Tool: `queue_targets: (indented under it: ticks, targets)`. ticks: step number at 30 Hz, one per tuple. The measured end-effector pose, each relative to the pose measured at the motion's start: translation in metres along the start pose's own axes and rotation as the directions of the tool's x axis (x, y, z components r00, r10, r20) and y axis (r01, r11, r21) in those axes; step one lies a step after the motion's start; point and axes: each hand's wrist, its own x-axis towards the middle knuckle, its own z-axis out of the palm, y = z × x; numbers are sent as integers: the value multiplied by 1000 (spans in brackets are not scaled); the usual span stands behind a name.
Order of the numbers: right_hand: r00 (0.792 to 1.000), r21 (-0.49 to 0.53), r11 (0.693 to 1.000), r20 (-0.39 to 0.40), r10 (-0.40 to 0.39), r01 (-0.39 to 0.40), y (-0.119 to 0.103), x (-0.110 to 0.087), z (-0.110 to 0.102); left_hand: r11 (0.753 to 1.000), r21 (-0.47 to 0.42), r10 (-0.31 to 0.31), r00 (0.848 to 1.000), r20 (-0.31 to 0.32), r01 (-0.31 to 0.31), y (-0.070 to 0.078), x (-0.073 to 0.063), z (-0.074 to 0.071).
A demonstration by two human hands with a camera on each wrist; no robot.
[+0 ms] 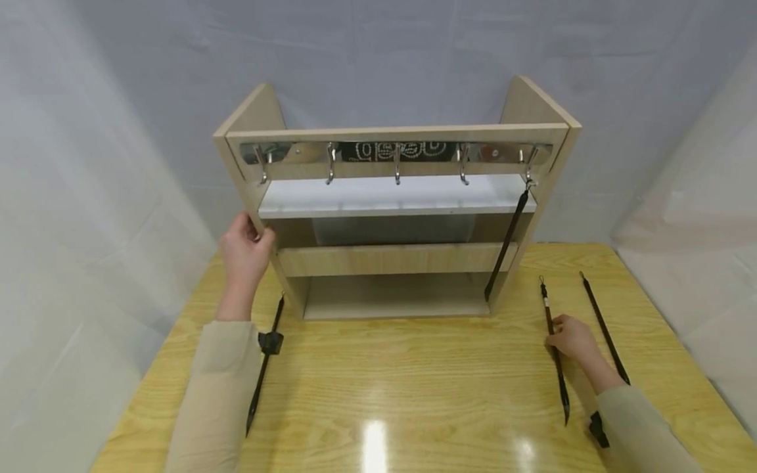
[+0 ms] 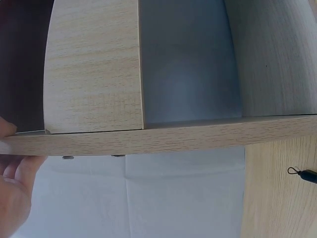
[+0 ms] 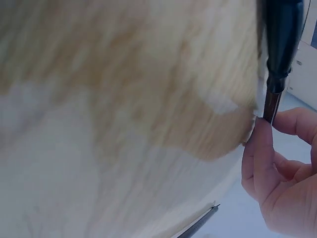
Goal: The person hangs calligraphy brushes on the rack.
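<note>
Brush (image 1: pixel 560 376) with the pale label (image 1: pixel 547 303) stretches near to far, loop end far, to the right of the rack (image 1: pixel 390 259); fingers of my right hand (image 1: pixel 573 338), the nearer one, pinch its shaft, while my left hand (image 1: pixel 245 255) grips the rack's left side.

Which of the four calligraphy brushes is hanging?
The calligraphy brush on the rightmost hook of the shelf. None of the others hangs: the left brush and far-right brush lie on the table, and the right hand pinches the fourth brush.
</note>
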Motion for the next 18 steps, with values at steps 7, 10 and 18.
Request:
queue_targets:
  ticks: [7, 10, 18]
  targets:
    - [997, 87, 996, -81, -19, 26, -7, -7, -11, 1000, -21, 7, 1000, -4, -7, -2, 1, 1]
    - [992, 117, 992, -123, -32, 47, -14, -13, -19, 1000, -25, 8, 1000, -1, -8, -2, 1, 1]
    - [951, 166, 977, -300, -80, 134, -36, -32, -34, 1000, -12, 20, 1000, -12, -20, -1, 0, 1]
